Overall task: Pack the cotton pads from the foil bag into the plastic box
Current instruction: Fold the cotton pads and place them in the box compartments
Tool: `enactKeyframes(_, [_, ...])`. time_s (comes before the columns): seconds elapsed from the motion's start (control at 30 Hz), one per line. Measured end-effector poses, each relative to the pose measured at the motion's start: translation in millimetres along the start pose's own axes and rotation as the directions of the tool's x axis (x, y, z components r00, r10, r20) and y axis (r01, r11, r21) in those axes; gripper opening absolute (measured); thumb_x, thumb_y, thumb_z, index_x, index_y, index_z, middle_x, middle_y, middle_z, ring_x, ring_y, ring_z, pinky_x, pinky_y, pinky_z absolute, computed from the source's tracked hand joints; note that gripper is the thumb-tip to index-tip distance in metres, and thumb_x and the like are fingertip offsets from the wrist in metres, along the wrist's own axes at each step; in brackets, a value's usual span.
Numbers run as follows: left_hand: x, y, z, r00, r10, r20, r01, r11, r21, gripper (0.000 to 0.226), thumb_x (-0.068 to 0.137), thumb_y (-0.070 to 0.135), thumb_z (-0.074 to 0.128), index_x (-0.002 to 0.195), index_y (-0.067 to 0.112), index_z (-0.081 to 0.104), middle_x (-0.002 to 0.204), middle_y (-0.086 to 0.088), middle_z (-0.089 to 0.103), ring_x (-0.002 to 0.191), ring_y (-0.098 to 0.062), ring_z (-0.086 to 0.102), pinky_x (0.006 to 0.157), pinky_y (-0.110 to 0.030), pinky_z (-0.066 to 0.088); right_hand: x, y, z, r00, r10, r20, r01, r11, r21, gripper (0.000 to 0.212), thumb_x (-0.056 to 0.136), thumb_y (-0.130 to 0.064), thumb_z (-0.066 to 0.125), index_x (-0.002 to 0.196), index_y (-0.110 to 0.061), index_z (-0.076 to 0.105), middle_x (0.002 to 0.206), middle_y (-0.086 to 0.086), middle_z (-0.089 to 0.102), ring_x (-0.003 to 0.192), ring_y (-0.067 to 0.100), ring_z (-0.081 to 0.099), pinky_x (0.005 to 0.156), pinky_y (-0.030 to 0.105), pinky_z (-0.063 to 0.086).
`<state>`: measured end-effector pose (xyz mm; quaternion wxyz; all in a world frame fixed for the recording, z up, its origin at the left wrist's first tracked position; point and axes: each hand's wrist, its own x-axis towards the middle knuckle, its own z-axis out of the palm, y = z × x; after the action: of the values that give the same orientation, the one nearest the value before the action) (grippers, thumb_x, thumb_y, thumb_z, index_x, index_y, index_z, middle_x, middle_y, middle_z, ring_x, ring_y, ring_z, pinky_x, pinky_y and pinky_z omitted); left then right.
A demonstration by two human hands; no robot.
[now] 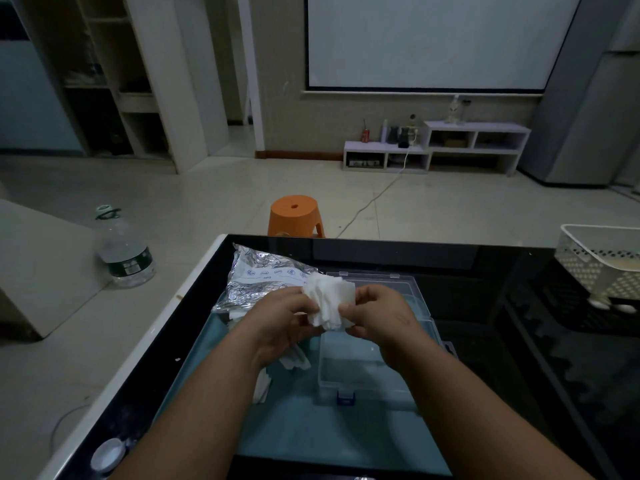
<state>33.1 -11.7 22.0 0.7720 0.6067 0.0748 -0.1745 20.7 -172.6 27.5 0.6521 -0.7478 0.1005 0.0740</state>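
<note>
Left hand (280, 322) and right hand (381, 317) share a pinching grip on the fanned cotton pads (329, 303), and the open plastic box (346, 372) lies straight below, slightly nearer the right hand.

Bare L grip (281, 325), bare R grip (382, 318).

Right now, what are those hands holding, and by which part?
A stack of cotton pads: the left hand grips its left edge, the right hand pinches its right edge.
</note>
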Motion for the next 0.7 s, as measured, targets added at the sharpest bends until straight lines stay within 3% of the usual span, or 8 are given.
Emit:
enactKeyframes(0.13, [2.1,-2.3,1.6,1.0,-0.006,-0.026,0.007,0.997,0.074,0.023,0.087,-0.013,0.045,0.1,-0.004,0.062,0.093,-0.022,0.07,0.074,-0.025,0.07,0.064,-0.03,0.06,-0.6,-2.4,0.8,1.0,-0.021,0.004,0.021,0.999,-0.029,0.014,0.089,-0.004,0.062,0.1,-0.012,0.063,0.101,0.008,0.067,0.094,0.027,0.065,0.082,0.04,0.056])
enactKeyframes(0.27, [4.3,-4.4,1.0,0.999,0.009,-0.048,-0.003,0.993,0.118,0.029,0.085,-0.013,0.047,0.108,-0.004,0.062,0.104,-0.027,0.069,0.082,-0.029,0.07,0.068,-0.033,0.06,-3.2,-7.9,-2.4,0.997,-0.057,0.046,0.055,0.997,0.048,0.022,0.094,-0.003,0.052,0.09,-0.022,0.064,0.099,0.005,0.067,0.094,0.024,0.064,0.081,0.037,0.055])
enactKeyframes(0.37, [3.1,-4.3,-0.4,0.997,0.039,-0.066,-0.029,0.988,0.15,0.034,0.083,-0.013,0.05,0.11,0.002,0.062,0.106,-0.025,0.067,0.089,-0.034,0.069,0.065,-0.032,0.057,-3.1,-9.1,-3.9,0.993,-0.052,0.105,0.04,0.994,0.106,0.02,0.095,-0.004,0.052,0.092,-0.019,0.064,0.101,0.005,0.067,0.095,0.025,0.065,0.084,0.038,0.056])
enactKeyframes(0.43, [2.4,-4.3,0.2,0.998,0.043,-0.042,-0.037,0.99,0.137,0.038,0.082,-0.014,0.053,0.113,0.005,0.061,0.106,-0.024,0.068,0.09,-0.035,0.069,0.066,-0.033,0.057,-1.8,-6.1,-1.2,0.993,-0.053,0.107,0.051,0.998,0.022,0.016,0.093,-0.006,0.056,0.101,-0.017,0.063,0.108,0.008,0.067,0.095,0.024,0.065,0.082,0.038,0.057])
enactKeyframes(0.53, [0.4,-4.5,0.5,0.999,0.027,0.026,-0.03,0.993,0.112,0.043,0.08,-0.016,0.048,0.115,0.005,0.06,0.105,-0.022,0.069,0.086,-0.033,0.07,0.063,-0.033,0.057,-0.9,-0.5,3.4,0.996,-0.088,-0.009,0.086,0.985,-0.152,0.023,0.085,-0.01,0.067,0.103,-0.019,0.056,0.104,0.007,0.062,0.091,0.024,0.065,0.078,0.038,0.058])
enactKeyframes(0.63, [-4.4,-2.4,2.2,0.996,-0.027,0.088,0.026,0.999,0.021,0.025,0.085,-0.007,0.044,0.105,0.001,0.058,0.096,-0.02,0.066,0.076,-0.03,0.067,0.062,-0.036,0.058,-1.2,-0.5,4.8,0.994,-0.11,-0.018,0.105,0.974,-0.2,0.032,0.08,-0.014,0.074,0.102,-0.02,0.051,0.099,0.007,0.061,0.091,0.025,0.063,0.079,0.039,0.057])
enactKeyframes(0.7, [-4.2,-1.7,3.7,0.998,-0.04,0.04,0.041,0.999,-0.007,0.01,0.089,-0.002,0.05,0.094,0.002,0.058,0.083,-0.016,0.067,0.067,-0.025,0.067,0.058,-0.033,0.059,0.1,-1.6,2.4,0.995,-0.104,0.001,0.102,0.974,-0.202,0.034,0.08,-0.017,0.075,0.105,-0.02,0.051,0.101,0.006,0.06,0.092,0.023,0.061,0.076,0.035,0.055])
